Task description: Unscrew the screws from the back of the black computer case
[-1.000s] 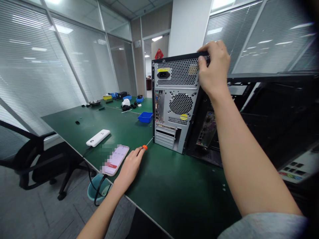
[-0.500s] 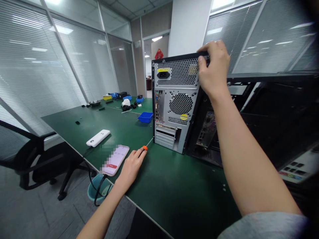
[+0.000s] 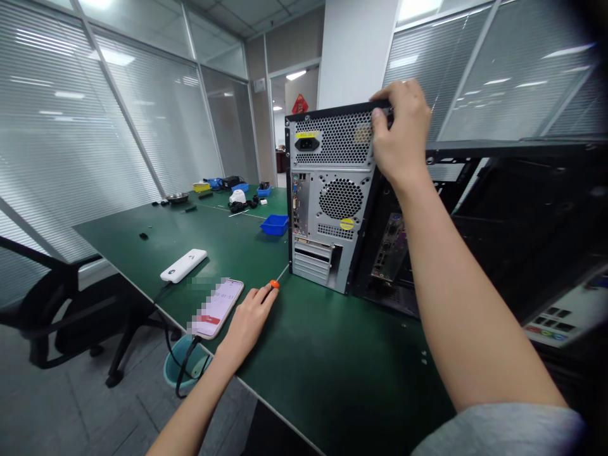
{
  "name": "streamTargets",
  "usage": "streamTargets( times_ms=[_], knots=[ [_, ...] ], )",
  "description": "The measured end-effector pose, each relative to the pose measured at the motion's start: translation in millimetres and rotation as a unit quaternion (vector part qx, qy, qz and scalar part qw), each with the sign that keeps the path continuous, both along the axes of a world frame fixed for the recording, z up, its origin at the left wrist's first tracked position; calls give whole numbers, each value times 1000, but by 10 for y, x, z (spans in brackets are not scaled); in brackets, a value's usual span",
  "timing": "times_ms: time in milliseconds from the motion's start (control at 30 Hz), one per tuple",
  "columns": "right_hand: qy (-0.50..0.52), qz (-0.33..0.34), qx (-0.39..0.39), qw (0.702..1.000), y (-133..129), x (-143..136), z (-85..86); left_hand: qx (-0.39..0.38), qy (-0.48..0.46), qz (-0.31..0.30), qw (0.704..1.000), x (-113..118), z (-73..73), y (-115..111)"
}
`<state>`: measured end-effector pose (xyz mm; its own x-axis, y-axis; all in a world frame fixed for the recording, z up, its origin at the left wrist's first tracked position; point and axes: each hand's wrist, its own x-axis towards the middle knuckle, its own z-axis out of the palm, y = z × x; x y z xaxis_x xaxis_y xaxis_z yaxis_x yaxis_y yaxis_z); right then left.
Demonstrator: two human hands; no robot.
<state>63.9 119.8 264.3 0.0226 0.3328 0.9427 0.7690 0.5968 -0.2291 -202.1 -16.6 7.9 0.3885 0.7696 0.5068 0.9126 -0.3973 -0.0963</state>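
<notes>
A computer case [image 3: 351,174] stands upright on the green table with its perforated metal back towards me. My right hand [image 3: 403,136] grips its top corner, thumb on the back panel and fingers over the top edge. Low on the table, my left hand [image 3: 247,316] is closed around a screwdriver with an orange handle end [image 3: 274,284]. The thin shaft points at the case's lower left corner; whether its tip touches the case I cannot tell. Expansion slot covers [image 3: 311,261] show at the bottom of the back panel.
Left of my left hand lie a phone [image 3: 219,310] and a white power bank [image 3: 183,266], with cables hanging over a teal bin [image 3: 173,373]. A blue tray [image 3: 274,225] sits behind. More dark case parts [image 3: 503,209] stand at right. An office chair [image 3: 80,310] is at left.
The whole view has shifted slightly, with everything a little further left. Both hands keep their holds on the case and the screwdriver.
</notes>
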Motion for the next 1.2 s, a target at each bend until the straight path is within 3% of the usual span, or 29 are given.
streamTargets(
  times_ms=[300, 533, 700, 867, 1033, 1200],
  knots=[
    [7, -3, 5, 1000, -11, -1, -6, -6, -53, 22, 998, 26, 88, 2],
    [16, 2, -3, 1000, -54, -13, 3, -25, -129, 20, 991, 3, 64, 28],
    [15, 7, -9, 1000, -54, -8, 2, -27, -245, 76, 966, 33, 60, 41],
    [20, 22, 13, 999, 9, 21, -5, -98, -332, 126, 930, 58, 123, 51],
    [17, 29, 16, 999, 51, 42, -12, -133, -363, 167, 907, 108, 138, 52],
    [24, 35, 27, 999, 60, 47, -22, -146, -395, 167, 891, 148, 101, 69]
  ],
)
